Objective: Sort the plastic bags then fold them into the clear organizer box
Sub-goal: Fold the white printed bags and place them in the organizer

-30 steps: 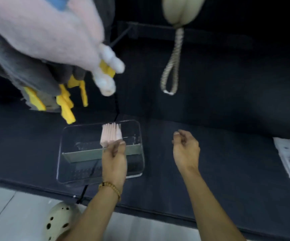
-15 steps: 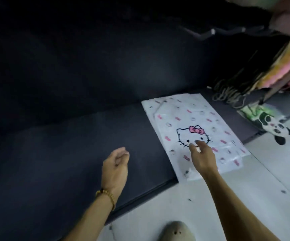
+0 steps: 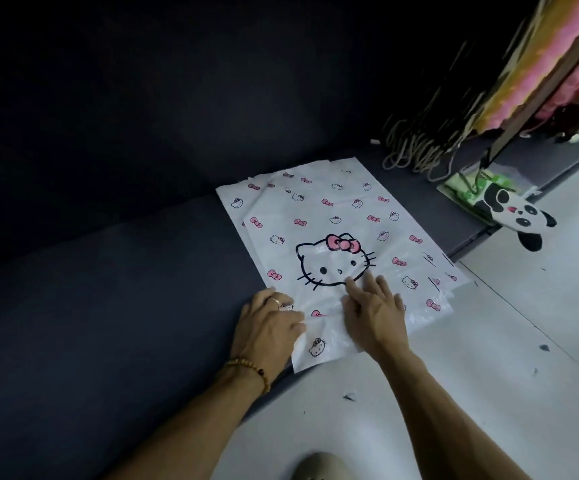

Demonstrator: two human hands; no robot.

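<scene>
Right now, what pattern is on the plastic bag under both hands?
White with small pink bows and cat faces, one large cat face centred; head view.

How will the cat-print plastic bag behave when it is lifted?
The cat-print plastic bag looks thin and wrinkled near the right hand, so it will probably flop. Its glossy film may slide on the bags beneath.

likely a shop: hung paper bags, panda bag
</scene>
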